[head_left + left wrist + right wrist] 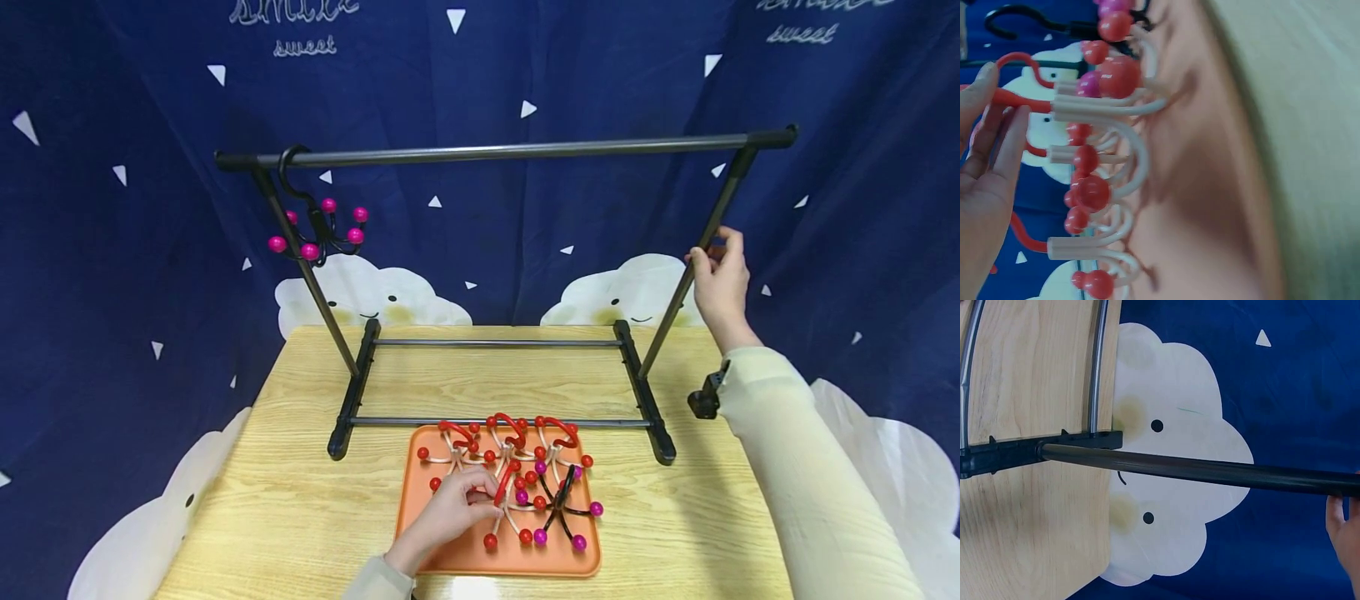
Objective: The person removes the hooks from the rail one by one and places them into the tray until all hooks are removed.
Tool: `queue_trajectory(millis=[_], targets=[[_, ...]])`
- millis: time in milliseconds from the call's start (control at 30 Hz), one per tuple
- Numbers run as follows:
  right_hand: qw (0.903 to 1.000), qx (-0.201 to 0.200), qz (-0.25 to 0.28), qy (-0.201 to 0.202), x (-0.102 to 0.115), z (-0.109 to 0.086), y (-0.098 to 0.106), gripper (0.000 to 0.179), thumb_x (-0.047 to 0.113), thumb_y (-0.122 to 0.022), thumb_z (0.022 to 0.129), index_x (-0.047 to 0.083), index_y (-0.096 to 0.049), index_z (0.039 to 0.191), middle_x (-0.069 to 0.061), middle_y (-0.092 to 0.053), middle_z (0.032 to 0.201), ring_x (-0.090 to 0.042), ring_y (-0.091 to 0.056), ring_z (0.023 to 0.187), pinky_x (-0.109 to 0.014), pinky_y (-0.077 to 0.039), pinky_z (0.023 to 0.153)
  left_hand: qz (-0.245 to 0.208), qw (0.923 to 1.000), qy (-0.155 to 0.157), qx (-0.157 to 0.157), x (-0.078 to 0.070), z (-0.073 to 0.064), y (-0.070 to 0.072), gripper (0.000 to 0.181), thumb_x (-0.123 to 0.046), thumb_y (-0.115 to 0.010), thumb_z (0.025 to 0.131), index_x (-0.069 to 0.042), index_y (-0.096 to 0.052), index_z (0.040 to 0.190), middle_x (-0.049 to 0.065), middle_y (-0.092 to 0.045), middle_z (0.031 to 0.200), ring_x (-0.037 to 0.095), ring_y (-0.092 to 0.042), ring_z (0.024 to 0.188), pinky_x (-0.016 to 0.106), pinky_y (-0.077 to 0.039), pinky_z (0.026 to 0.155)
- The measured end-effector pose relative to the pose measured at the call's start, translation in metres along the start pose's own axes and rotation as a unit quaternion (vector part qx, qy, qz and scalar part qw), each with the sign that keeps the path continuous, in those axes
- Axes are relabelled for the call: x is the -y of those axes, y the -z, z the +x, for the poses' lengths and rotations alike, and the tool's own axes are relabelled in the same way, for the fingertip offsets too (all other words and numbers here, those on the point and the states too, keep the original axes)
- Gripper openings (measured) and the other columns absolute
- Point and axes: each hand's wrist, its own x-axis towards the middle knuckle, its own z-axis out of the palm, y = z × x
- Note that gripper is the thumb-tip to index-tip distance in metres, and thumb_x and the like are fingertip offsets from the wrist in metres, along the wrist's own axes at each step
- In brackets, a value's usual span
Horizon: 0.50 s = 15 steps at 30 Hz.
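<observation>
My left hand pinches the red hook of a white hanger with red ball tips, low over the orange tray. In the left wrist view, thumb and fingers meet on that hook, and the white arms curve down close to the tray. Three more red-hooked white hangers stand along the tray's far side. Right beside the held one is a black hanger with magenta balls. Up at the right, my right hand holds the slanted dark post of the rack, fingers around it.
The rack's top rail spans the table, and a black hanger with pink balls hangs at its left end. Black feet and thin crossbars stand on the wooden table. A blue curtain hangs behind.
</observation>
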Motion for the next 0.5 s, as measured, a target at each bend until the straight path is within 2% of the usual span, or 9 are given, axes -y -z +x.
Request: queue_trajectory(millis=[200,333,400,500], targets=[[1.0000,-0.006,0.007,-0.001,0.003,0.002,0.002,0.036,0.029,-0.046,0.094,0.020,-0.038,0.128,0.010,-0.049,0.091,0.011,-0.049,0.074,-0.014,-0.038,0.071,0.003,1.0000,-0.001,-0.002,0.002,-0.001,-0.001,0.012,0.005,-0.068,0.073,0.007,-0.058,0.079,0.007,-0.055,0.093,0.009,-0.056,0.089,0.029,-0.050,0.083],[1.0000,-0.002,0.005,-0.007,0.001,0.002,0.002,0.036,0.030,-0.045,0.094,0.021,-0.038,0.128,0.009,-0.049,0.092,0.010,-0.050,0.075,-0.014,-0.038,0.072,0.007,0.9999,0.008,0.004,0.002,-0.001,-0.001,0.015,0.003,-0.069,0.073,0.007,-0.058,0.083,0.009,-0.055,0.096,0.016,-0.058,0.092,0.028,-0.050,0.084],[1.0000,0.002,0.004,-0.009,0.001,0.001,0.001,0.037,0.031,-0.045,0.094,0.021,-0.037,0.128,0.008,-0.049,0.093,0.009,-0.050,0.076,-0.015,-0.038,0.072,0.009,0.9998,0.015,0.009,0.005,-0.002,0.000,0.017,0.002,-0.069,0.074,0.008,-0.059,0.086,0.010,-0.055,0.098,0.020,-0.059,0.095,0.031,-0.049,0.086],[0.9999,0.006,0.004,-0.011,0.001,0.000,0.001,0.038,0.031,-0.045,0.094,0.020,-0.037,0.129,0.008,-0.049,0.094,0.008,-0.051,0.078,-0.016,-0.038,0.073,0.006,0.9995,0.028,0.016,0.016,-0.002,0.004,0.024,-0.004,-0.071,0.075,0.001,-0.060,0.095,0.009,-0.057,0.102,0.020,-0.059,0.098,0.037,-0.047,0.089]])
